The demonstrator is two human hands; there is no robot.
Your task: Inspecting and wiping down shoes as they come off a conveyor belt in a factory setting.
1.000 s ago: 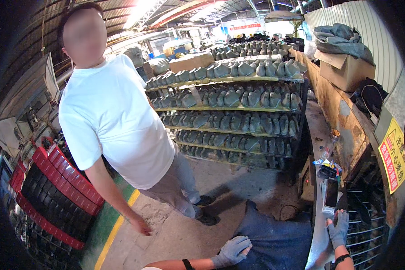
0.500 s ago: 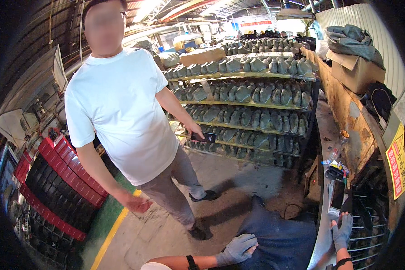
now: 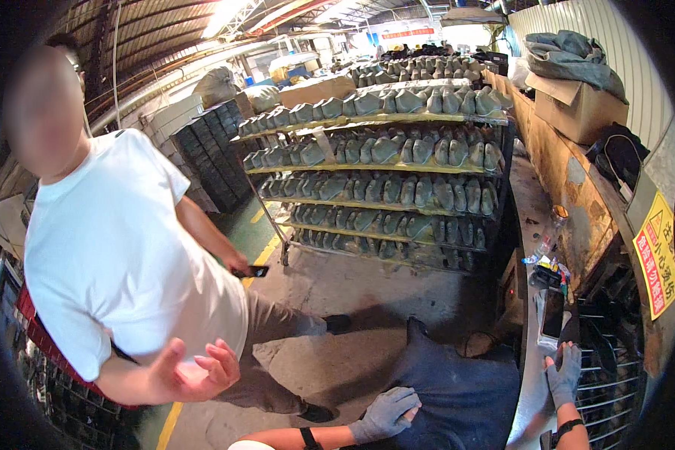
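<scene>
Cloth [image 3: 465, 390], dark blue, lies under my left hand [image 3: 386, 416] and spreads to its right; I see those fingers loosely curled, but from my feed I can't tell whether they pinch it. A wire grille [image 3: 609, 388] sits just right of my right hand [image 3: 565, 379], released, its fingers extended. Just beyond those fingertips lies a phone [image 3: 553, 315].

1 yellow-and-red lettered warning sign [image 3: 656, 259] is on the right-hand panel [image 3: 661, 169], 1 lettered red banner [image 3: 408, 34] far behind.
</scene>
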